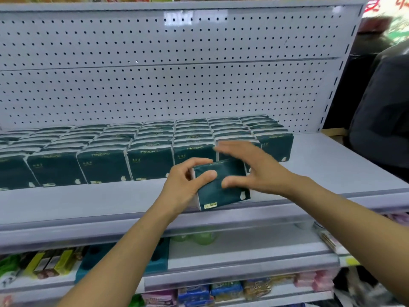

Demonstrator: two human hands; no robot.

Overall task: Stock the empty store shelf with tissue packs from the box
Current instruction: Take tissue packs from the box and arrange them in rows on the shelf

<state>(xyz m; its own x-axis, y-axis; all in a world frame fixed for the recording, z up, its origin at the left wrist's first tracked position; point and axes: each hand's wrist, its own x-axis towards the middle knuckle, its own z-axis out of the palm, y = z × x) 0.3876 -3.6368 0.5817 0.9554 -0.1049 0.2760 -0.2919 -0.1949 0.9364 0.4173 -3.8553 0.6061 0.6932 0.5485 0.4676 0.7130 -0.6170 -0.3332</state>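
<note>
Already, most of the shelf [332, 165] is filled: eight front-facing columns of dark green tissue packs [104, 165] can be counted, each several deep. One more pack [223, 187] is held above the front edge, pinched by the left hand [188, 185]; the right hand [250, 169] hovers spread-fingered, thumb touching. Bare space remains at right. No box is visible.

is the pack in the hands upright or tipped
Tipped: the tissue pack leans off square from the upright row, gripped by the left hand above the shelf.
</note>
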